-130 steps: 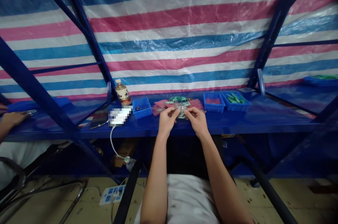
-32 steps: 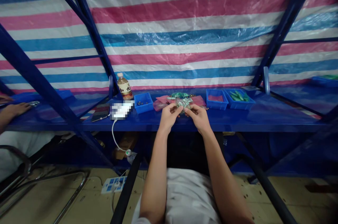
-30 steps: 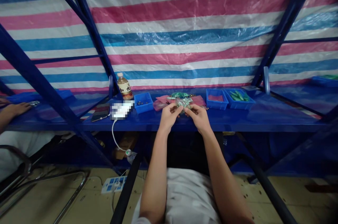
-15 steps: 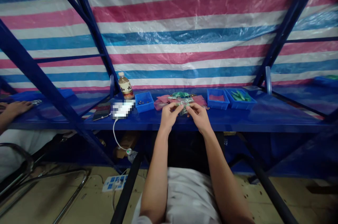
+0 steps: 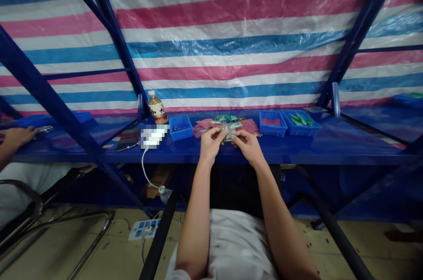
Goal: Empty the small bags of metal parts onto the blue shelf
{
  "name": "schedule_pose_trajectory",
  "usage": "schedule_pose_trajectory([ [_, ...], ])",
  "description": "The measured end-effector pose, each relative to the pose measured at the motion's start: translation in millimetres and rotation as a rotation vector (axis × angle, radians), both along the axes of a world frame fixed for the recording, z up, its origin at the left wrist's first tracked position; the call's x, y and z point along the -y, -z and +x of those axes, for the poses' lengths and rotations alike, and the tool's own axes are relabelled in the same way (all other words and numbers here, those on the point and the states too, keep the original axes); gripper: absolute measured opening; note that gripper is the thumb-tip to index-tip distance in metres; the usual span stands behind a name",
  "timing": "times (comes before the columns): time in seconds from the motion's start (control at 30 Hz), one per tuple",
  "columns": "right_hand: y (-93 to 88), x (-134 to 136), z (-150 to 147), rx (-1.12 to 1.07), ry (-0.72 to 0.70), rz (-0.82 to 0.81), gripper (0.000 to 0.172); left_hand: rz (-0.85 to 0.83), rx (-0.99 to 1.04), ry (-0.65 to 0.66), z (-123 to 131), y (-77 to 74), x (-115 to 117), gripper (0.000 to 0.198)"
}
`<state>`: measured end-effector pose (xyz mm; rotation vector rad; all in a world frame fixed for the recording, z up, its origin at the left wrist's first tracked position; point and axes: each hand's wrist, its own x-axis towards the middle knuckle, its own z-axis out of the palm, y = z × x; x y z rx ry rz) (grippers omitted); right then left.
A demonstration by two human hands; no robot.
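My left hand (image 5: pixel 209 142) and my right hand (image 5: pixel 247 145) meet above the blue steel shelf (image 5: pixel 307 152). Between their fingertips they pinch a small clear plastic packet (image 5: pixel 229 133) with something green inside. Pink sheets (image 5: pixel 251 126) lie flat under and behind the hands. A small heap of green packets (image 5: pixel 226 118) sits just beyond them. To the left, a blue bin of small metal parts (image 5: pixel 180 128) stands nearest my left hand. To the right are a blue bin with a red lining (image 5: pixel 272 124) and a blue bin of green pieces (image 5: pixel 300 124).
A drink bottle (image 5: pixel 157 109), a pixelated white object (image 5: pixel 152 137) with a white cable (image 5: pixel 142 170) and a phone (image 5: pixel 127 140) stand left. A co-worker's hand (image 5: pixel 16 136) rests at far left. Steel uprights (image 5: pixel 357 38) frame a striped tarp (image 5: pixel 218 51). A power strip (image 5: pixel 143 229) lies below.
My view has shifted slightly, so the shelf sits a little differently in the frame. My fingers have shifted a little on the clear packet, which stays pinched between both hands.
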<state>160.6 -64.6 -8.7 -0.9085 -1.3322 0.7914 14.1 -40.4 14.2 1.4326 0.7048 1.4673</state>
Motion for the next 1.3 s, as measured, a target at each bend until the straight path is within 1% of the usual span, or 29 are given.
schedule_pose_trajectory([
  [0.13, -0.4, -1, 1, -0.021, 0.063, 0.046, 0.030, -0.024, -0.021, 0.070, 0, 1.6, -2, 0.036],
  [0.27, -3.8, 0, 1, -0.055, 0.119, 0.093, 0.022, -0.057, -0.080, 0.155, 0, 4.7, -4, 0.041],
  [0.37, -5.6, 1, 0, -0.102, 0.132, 0.106, 0.017, -0.056, -0.116, 0.167, 1, 6.8, -4, 0.038],
  [0.5, -5.2, 1, 0, -0.132, 0.164, 0.100, 0.019, -0.038, -0.138, 0.173, 5, 9.1, -3, 0.037],
  [0.63, -3.2, -2, 0, -0.118, 0.133, 0.051, 0.024, -0.012, -0.125, 0.143, 5, 8.8, -3, 0.035],
  [0.8, -2.0, -3, 0, -0.068, 0.119, 0.029, 0.031, -0.006, -0.134, 0.094, -3, 6.4, -3, 0.034],
  [0.9, -2.6, -1, -1, -0.069, 0.107, 0.047, 0.031, -0.011, -0.169, 0.104, -7, 5.8, -1, 0.032],
  [1.0, -3.7, 0, -1, -0.081, 0.103, 0.057, 0.030, -0.033, -0.169, 0.105, -6, 5.5, -1, 0.034],
  [1.13, -4.7, 2, -1, -0.087, 0.107, 0.056, 0.030, -0.072, -0.090, 0.055, 0, 4.1, 0, 0.036],
  [1.3, -3.9, 2, -2, -0.098, 0.086, 0.054, 0.030, -0.035, -0.046, -0.016, 2, 3.3, 0, 0.031],
])
